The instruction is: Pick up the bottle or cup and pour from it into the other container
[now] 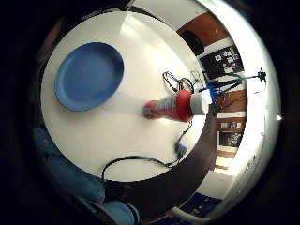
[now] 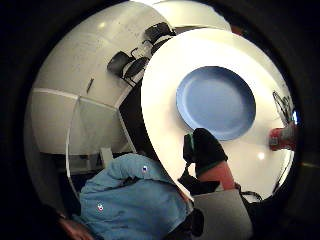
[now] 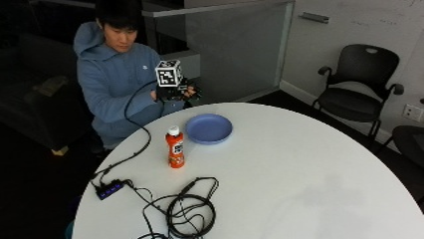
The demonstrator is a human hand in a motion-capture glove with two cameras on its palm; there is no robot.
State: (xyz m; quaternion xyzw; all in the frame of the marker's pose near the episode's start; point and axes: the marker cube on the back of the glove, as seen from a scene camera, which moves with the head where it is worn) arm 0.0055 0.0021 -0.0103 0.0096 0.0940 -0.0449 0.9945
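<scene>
Orange bottle with white cap stands upright on the white surface, left-centre of the outside view, just beside the blue plate. It is probably light, stiff, smooth plastic; best gripped mid-body below the cap. The gloved right hand is raised near the chest, holding nothing, but its fingers can't be made out. Only the outside view shows black cables at the bottom; the thumb-side palm view shows the blue hoodie.

Overhead light falls evenly on the white desk, leaving soft glare patches near the blue plate in both palm views. The bottle throws only a faint shadow. The room's left side stays dim. Palm views bend strongly toward their dark rims, with soft detail.
</scene>
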